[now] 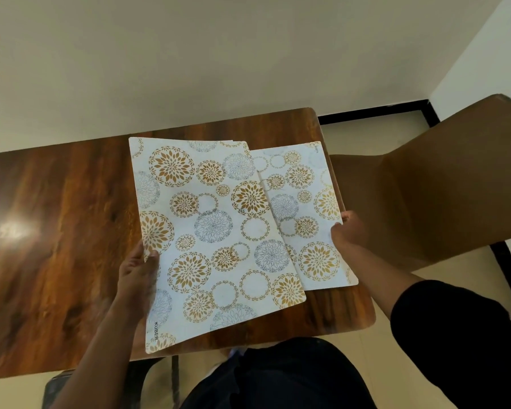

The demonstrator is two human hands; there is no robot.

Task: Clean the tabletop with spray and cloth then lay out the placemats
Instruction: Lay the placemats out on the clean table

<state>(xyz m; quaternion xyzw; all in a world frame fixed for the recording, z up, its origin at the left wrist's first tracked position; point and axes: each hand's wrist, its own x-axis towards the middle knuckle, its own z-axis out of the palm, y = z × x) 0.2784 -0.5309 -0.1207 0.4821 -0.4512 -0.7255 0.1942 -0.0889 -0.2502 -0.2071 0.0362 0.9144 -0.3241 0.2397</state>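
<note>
Left hand (pixel 139 271) pinches the placemat stack (pixel 213 231) at its nine o'clock edge; right hand (pixel 347 231) pinches the single placemat (pixel 304 214) at three o'clock, long axis twelve-to-six, overlapping above the counter (pixel 56 216).

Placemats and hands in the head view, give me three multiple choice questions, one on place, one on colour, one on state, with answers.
1. Where does the brown chair stand?
A. Right of the wooden table
B. Left of it
C. On top of it

2. What colours are the flower circles on the larger placemat?
A. Red and green
B. Gold and grey-blue
C. Black and pink

3. What is the right hand doing?
A. Hanging idle
B. Pressing flat on bare wood
C. Gripping the edge of the smaller-looking placemat

Answers: 1 A, the chair is past the table's right edge. 2 B, the print shows it. 3 C, fingers curl round its right edge; the left hand holds the other.
</note>
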